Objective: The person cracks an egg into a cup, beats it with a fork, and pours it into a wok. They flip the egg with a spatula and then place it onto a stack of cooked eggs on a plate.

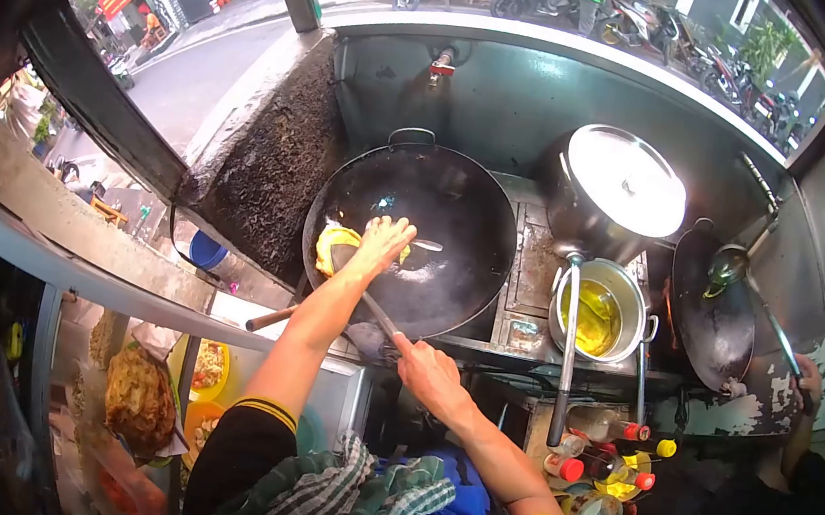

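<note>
A large black wok (458, 202) sits on the stove in front of me, with a yellow, egg-like piece of food (336, 248) against its left side. My left hand (386, 243) is over the wok, right beside that food, its fingers reaching forward and slightly apart; the thumb side is hidden. A small shiny metal piece (427, 245) shows just right of these fingers, and I cannot make out what it belongs to. At the wok's near rim my right hand (432, 375) grips the long handle of a metal spatula (383, 319). Its far end is hidden behind my left forearm.
A tall lidded pot (590, 196) and a smaller pot of yellow oil (592, 317) stand right of the wok. Another person's hand (807, 377) holds a ladle (728, 271) over a second wok (712, 324). Several bottles (602, 459) stand near my right. A glass display case (54, 320) is left.
</note>
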`<state>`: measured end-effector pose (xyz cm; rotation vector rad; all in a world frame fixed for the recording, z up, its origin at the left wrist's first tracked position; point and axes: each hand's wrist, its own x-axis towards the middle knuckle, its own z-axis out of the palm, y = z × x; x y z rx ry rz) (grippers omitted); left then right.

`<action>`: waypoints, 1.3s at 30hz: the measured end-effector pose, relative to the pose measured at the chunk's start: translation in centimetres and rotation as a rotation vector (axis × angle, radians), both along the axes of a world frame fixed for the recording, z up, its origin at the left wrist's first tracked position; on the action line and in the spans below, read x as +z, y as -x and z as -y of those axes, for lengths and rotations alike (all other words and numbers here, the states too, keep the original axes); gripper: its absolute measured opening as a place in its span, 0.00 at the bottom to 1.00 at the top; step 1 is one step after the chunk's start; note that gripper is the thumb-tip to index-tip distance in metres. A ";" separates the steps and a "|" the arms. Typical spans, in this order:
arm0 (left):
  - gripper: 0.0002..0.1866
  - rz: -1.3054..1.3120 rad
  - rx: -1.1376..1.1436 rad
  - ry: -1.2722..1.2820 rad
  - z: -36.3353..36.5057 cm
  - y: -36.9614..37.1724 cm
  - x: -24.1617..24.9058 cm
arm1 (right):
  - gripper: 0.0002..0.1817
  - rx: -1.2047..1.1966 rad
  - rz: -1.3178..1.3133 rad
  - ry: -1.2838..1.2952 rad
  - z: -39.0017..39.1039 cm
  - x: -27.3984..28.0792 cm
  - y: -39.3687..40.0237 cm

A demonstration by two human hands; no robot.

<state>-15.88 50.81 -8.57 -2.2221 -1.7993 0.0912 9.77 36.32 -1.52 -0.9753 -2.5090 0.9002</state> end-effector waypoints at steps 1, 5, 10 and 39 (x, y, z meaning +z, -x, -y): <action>0.40 -0.070 -0.016 -0.067 -0.4 0.0 -1.0 | 0.13 -0.004 0.000 0.008 0.0 0.1 -0.1; 0.28 -0.196 0.082 0.220 -1.2 -1.7 0.8 | 0.14 0.018 0.023 0.043 -0.1 0.4 -0.2; 0.18 -0.338 0.040 0.116 -1.8 -1.4 0.7 | 0.14 0.017 0.038 0.042 -0.1 0.1 -0.1; 0.12 -0.438 -0.053 -0.119 -1.3 -3.6 7.9 | 0.16 0.008 0.015 0.040 0.2 -0.8 0.0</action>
